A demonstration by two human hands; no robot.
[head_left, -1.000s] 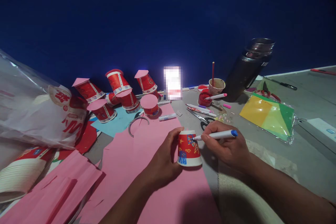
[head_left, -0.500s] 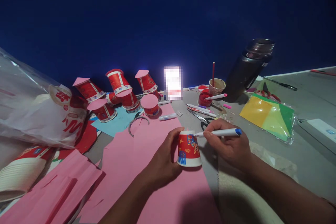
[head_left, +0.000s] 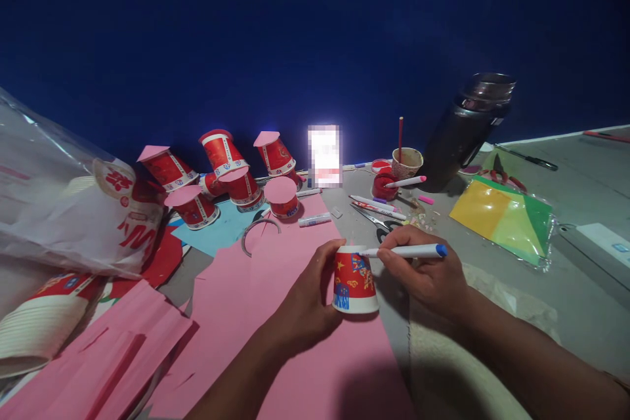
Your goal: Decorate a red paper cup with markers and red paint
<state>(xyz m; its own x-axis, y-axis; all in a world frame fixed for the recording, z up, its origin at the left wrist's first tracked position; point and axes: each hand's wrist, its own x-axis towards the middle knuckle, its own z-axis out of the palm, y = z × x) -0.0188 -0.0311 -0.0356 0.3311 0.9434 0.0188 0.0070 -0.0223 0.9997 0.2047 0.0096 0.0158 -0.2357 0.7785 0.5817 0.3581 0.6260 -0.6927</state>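
A red paper cup [head_left: 355, 281] with blue marks and gold figures stands upside down over the pink paper [head_left: 290, 374]. My left hand [head_left: 315, 295] grips its left side between thumb and fingers. In my right hand [head_left: 426, 272] is a white marker [head_left: 411, 251] with a blue end, held almost level, its tip at the cup's upper part. Behind my right hand lie scissors [head_left: 371, 218] with black handles, partly hidden by the fingers.
Several red cups [head_left: 197, 210] with pink tops stand at the back left. A plastic bag [head_left: 73, 210] fills the left. Behind are a bright screen [head_left: 325, 156], a cup with a stick [head_left: 407, 162], pens [head_left: 374, 203] and a dark flask [head_left: 460, 131]. A coloured packet [head_left: 502, 220] lies right.
My right hand and the marker have shifted slightly left, with the tip now farther across the cup's upper part. My left hand and the cup have hardly moved.
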